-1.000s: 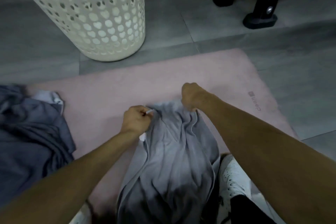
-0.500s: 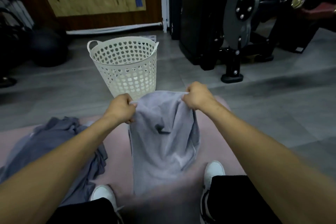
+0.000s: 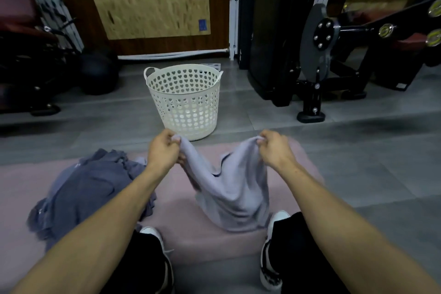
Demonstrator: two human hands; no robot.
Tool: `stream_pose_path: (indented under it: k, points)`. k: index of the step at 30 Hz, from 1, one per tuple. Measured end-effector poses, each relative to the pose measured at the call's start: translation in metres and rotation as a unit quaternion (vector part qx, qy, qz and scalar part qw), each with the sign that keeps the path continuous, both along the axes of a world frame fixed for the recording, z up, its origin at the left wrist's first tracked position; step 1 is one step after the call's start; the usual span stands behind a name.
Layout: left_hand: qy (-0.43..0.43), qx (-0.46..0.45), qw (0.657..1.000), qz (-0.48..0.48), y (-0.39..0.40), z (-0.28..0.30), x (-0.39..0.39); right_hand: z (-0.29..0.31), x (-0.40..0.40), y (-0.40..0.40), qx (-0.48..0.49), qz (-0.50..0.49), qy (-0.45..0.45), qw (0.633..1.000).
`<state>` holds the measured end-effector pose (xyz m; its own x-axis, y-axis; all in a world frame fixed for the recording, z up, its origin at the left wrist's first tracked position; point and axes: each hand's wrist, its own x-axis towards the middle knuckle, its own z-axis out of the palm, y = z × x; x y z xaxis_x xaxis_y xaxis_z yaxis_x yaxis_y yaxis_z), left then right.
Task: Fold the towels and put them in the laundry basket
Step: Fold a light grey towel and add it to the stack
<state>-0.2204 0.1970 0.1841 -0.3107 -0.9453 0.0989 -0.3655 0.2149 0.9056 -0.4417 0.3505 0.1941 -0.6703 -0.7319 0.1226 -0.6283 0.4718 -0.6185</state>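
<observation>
Left hand (image 3: pixel 163 153) and right hand (image 3: pixel 274 149) each have a closed grip pinching a top corner of the light grey towel (image 3: pixel 232 186). It sags between them above the pink mat (image 3: pixel 191 234). Dark towel pile (image 3: pixel 90 193) lies left on the mat. White laundry basket (image 3: pixel 183 100) stands just beyond on the floor.

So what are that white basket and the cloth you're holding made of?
The basket looks like moulded plastic, matte off-white: thin walls punched with neat heart-shaped holes. The towel looks like soft terry or microfibre, pale lilac-grey: it sags in limp folds between the left hand and right hand.
</observation>
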Motion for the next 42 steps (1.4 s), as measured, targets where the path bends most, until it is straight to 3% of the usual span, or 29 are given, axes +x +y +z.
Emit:
stream_pose_path:
  k: [2,4,8,11,15,19,24,28,34,39,42]
  points:
    - [0.029,-0.041,0.998,0.04,-0.002,0.001,0.004,0.005,0.005,0.0,-0.062,-0.023,0.02,0.998]
    - [0.011,-0.024,0.999,0.044,-0.002,0.003,0.002,0.009,0.008,-0.001,-0.079,-0.043,0.021,0.996]
    - [-0.11,0.063,0.992,0.007,-0.013,-0.018,-0.007,-0.01,0.002,-0.017,0.114,-0.009,0.031,0.993]
    - [-0.164,0.099,0.981,-0.02,-0.033,-0.031,-0.017,-0.021,-0.008,-0.04,0.17,0.025,0.0,0.985]
    - [-0.199,0.013,0.98,-0.007,-0.086,-0.029,-0.033,-0.018,-0.023,-0.084,0.087,0.013,-0.036,0.995]
    - [-0.05,-0.103,0.993,0.025,-0.126,0.005,-0.049,0.012,-0.039,-0.122,-0.086,0.008,-0.022,0.996]
    - [0.039,-0.106,0.993,0.04,-0.14,0.013,-0.049,0.02,-0.046,-0.139,-0.158,0.009,-0.006,0.987]
    - [0.014,-0.063,0.997,0.037,-0.121,-0.033,-0.032,-0.014,-0.033,-0.12,-0.139,-0.005,-0.035,0.99]
    - [-0.105,0.062,0.992,0.041,-0.062,-0.14,0.017,-0.106,-0.009,-0.05,-0.037,-0.032,-0.078,0.996]
    - [-0.051,0.171,0.982,0.059,-0.016,-0.217,0.057,-0.173,0.015,0.007,-0.003,-0.064,-0.124,0.99]
    - [-0.035,0.18,0.98,0.075,0.019,-0.211,0.068,-0.191,0.031,0.037,-0.028,-0.085,-0.138,0.986]
